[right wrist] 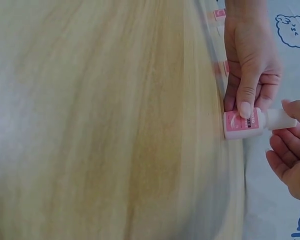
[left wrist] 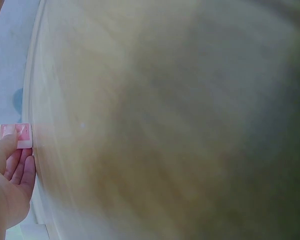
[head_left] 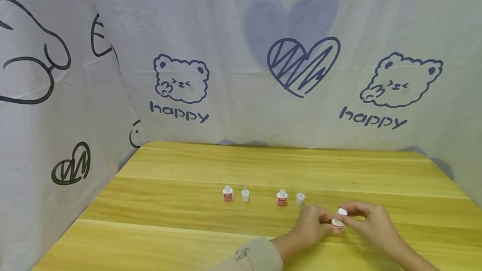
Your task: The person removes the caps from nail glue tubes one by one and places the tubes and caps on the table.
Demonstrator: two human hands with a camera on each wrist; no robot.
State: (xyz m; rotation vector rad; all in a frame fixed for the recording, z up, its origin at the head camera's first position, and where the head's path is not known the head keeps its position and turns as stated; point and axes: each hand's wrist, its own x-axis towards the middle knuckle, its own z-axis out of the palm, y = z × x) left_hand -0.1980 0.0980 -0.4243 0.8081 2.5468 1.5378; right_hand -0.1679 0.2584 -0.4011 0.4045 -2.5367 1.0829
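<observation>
Toward the right front of the table, my left hand (head_left: 310, 226) grips a small white bottle (head_left: 337, 228) with a pink label, which stands upright. Thumb and fingers hold it by the body, as the right wrist view also shows. My right hand (head_left: 370, 222) pinches the white cap (head_left: 341, 213) on top of this bottle (right wrist: 241, 125) between thumb and fingers. In the left wrist view the pink label (left wrist: 23, 132) shows beside my thumb, and most of the cap falls outside the picture.
Farther left stand two similar uncapped bottles (head_left: 228, 194) (head_left: 281, 198). Right of each is a white cap (head_left: 245, 195) (head_left: 300, 199), upturned with its thin applicator pointing up. The wooden table (head_left: 169, 208) ends at a printed white cloth (head_left: 233, 24) behind and at the left.
</observation>
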